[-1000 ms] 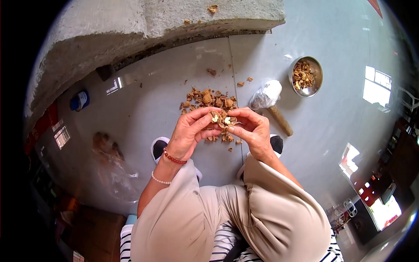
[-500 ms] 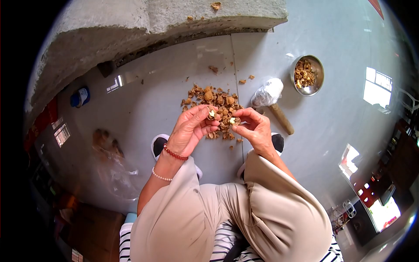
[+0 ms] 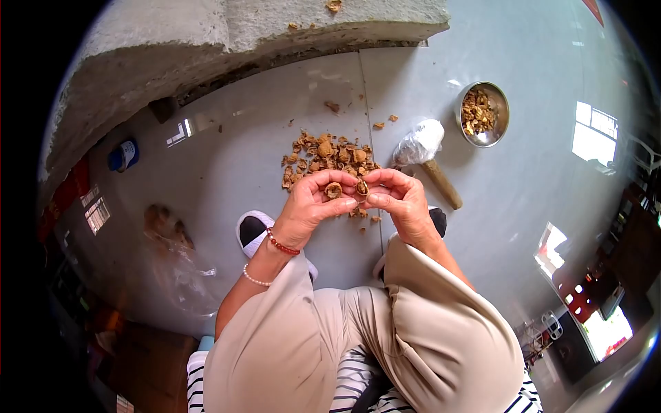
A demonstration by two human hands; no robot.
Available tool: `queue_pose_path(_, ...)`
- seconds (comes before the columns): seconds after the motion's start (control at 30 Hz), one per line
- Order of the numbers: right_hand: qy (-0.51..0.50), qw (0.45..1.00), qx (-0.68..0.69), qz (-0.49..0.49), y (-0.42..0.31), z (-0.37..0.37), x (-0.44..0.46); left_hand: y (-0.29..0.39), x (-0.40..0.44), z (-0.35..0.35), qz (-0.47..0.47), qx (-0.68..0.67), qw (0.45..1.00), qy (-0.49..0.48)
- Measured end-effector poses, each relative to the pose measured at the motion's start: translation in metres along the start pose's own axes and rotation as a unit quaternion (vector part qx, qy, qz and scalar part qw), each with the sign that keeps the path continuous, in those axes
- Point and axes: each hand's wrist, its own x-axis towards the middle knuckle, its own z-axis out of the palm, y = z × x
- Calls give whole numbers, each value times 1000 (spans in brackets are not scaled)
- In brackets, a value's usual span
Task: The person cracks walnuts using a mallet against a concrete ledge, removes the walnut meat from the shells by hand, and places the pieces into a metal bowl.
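My left hand point(image 3: 311, 205) is closed around a walnut shell half point(image 3: 333, 190), whose hollow side faces up. Pinched in my right hand point(image 3: 405, 201) is another walnut half point(image 3: 362, 187), with dark shell and some kernel showing. The fingertips of both hands meet at this second half. Just beyond them, a heap of broken walnut shells point(image 3: 323, 149) lies on the grey floor, partly covered by my fingers.
To the right lies a hammer with a plastic-wrapped head point(image 3: 420, 141) and wooden handle point(image 3: 442, 184). A metal bowl point(image 3: 505, 124) holds walnut kernels. A concrete ledge point(image 3: 330, 31) runs across the top. At left are a blue tin point(image 3: 125, 156) and a clear plastic bag point(image 3: 189, 279).
My hands have come together from slightly apart. The pale kernel that showed in the left walnut half is no longer visible there, and the right half has been turned.
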Motion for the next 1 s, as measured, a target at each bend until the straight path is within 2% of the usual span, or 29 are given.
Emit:
queue_pose_path(0.17, -18, 1000, -9, -24, 2, 4, 0, -2, 1, 5, 54, 51, 997, 16)
queue_pose_path(0.33, -32, 997, -31, -58, 2, 10, -1, -4, 2, 2, 36, 14, 999, 29)
queue_pose_path(0.53, -20, 996, -85, -25, -9, 14, -5, -3, 0, 0, 42, 71, 996, 32)
queue_pose_path(0.87, 10, 996, -75, 35, -12, 13, -5, -2, 0, 4, 89, 182, 978, 58)
queue_pose_path(0.97, 10, 997, -52, 52, -12, 12, -4, 0, -1, 4, 50, 129, 989, 54)
queue_pose_path(1.0, 13, 997, -58, 52, -12, 13, -4, -1, -1, 4, 77, 150, 984, 55)
